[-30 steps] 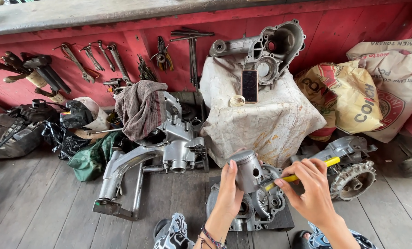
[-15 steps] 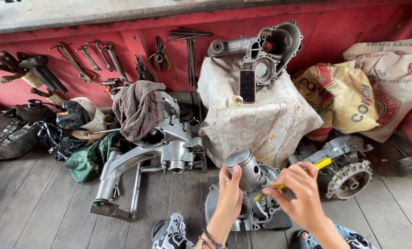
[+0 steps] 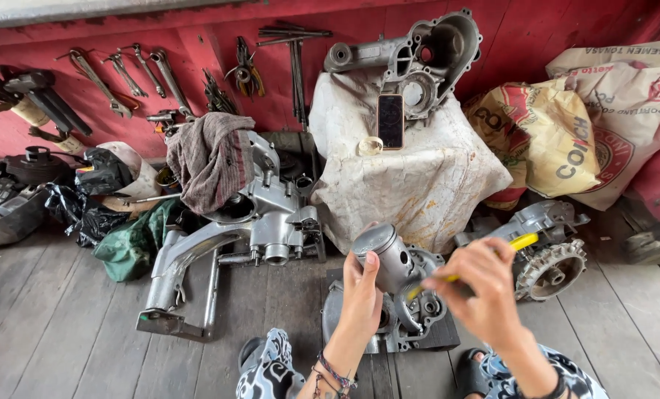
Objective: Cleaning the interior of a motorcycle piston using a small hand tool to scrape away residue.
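Repair workshop: wrenches (image 3: pixel 127 74), engine casings (image 3: pixel 419 55).

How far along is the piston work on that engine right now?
Done: the engine case half lies on the plank floor with the piston standing up from it. In hand: the left hand steadies the piston while the right hand works a yellow-handled tool at its base. Left: a second case, the crankcase cover and frame part lie separate.

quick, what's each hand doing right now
Left hand: closed around the grey metal piston, holding it upright.
Right hand: closed on a yellow-handled tool, tip near the piston.
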